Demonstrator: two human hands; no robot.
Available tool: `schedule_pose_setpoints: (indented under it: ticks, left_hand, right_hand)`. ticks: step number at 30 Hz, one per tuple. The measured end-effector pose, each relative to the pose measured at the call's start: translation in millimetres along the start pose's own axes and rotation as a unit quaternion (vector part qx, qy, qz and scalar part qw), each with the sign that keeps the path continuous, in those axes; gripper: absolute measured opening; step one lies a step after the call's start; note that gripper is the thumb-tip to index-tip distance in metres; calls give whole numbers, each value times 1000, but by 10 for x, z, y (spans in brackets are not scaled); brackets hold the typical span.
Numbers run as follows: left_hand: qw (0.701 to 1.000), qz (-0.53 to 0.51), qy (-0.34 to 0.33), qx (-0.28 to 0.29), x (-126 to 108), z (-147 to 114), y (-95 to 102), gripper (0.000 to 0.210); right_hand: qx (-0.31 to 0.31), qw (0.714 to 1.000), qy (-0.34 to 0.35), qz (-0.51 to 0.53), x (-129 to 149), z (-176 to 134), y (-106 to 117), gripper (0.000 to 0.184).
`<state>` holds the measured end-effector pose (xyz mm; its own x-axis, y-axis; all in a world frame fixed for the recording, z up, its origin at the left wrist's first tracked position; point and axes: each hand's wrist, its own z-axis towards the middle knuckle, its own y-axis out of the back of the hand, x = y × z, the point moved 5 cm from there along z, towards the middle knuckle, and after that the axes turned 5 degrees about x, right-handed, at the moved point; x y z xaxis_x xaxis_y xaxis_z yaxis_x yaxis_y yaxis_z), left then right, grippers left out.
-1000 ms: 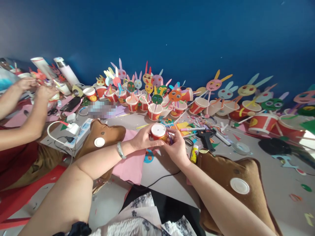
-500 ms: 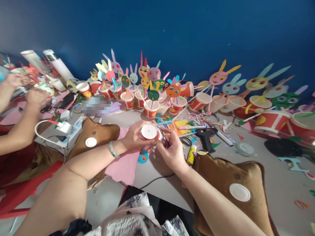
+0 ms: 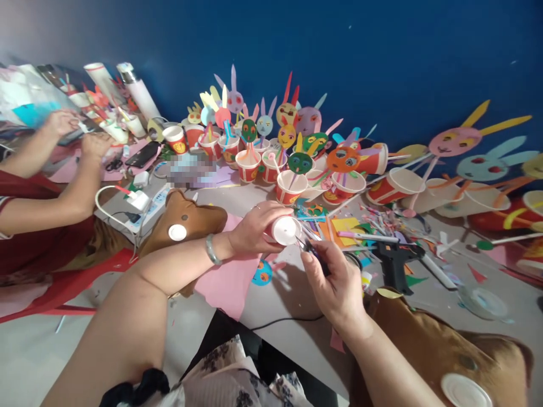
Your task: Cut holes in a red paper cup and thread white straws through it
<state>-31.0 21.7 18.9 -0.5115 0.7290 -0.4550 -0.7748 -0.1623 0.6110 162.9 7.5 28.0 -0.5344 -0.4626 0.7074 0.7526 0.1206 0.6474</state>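
Observation:
My left hand (image 3: 254,229) is closed around a paper cup (image 3: 285,230), whose white round base faces me with a small mark at its middle. In my right hand (image 3: 335,282) is a pair of dark-handled scissors (image 3: 316,254); the metal tips touch or nearly touch the rim of the cup's base. My fingers hide part of the handles. On the table below the cup lies a blue paper face (image 3: 263,273) with orange eyes, beside a pink sheet (image 3: 229,277).
Behind my hands stand several red-and-white cups (image 3: 289,195) with paper rabbit faces. A black glue gun (image 3: 394,265) and paper scraps lie to the right. Brown cushions (image 3: 190,217) flank my arms. At the left are a power strip (image 3: 148,212) and another person's hands (image 3: 95,148).
The view has swung right, so things on the table appear further left or right than before. The scissors' tips now point at the cup's base, and my right hand has turned slightly.

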Motion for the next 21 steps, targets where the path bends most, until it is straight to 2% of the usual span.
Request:
schedule_pose_setpoints:
  ticks: [4,8,11,14,17,21]
  left_hand:
    - [999,-34,-17,0,-6,1,24,71]
    - [998,-52,-38,-12,-7,3,32,71]
    - [998,-22,-61,-5,-49,19,34,67]
    - [997,28,-74,1,-108,36,53,63]
    - [996,59,-67,15,-135,44,63,59]
    - [996,53,-37,67,-118,49,44,57]
  right_hand:
    - [-10,998,35,-42,43,2,94,35]
    - [17,991,115,-67,140,24,166,30]
    - [52,976,183,-110,247,23,167,27]
    - [54,951,239,-190,353,-5,150,25]
    - [34,927,259,-268,402,-35,144,28]
    - [13,909,254,-330,396,-49,168,33]
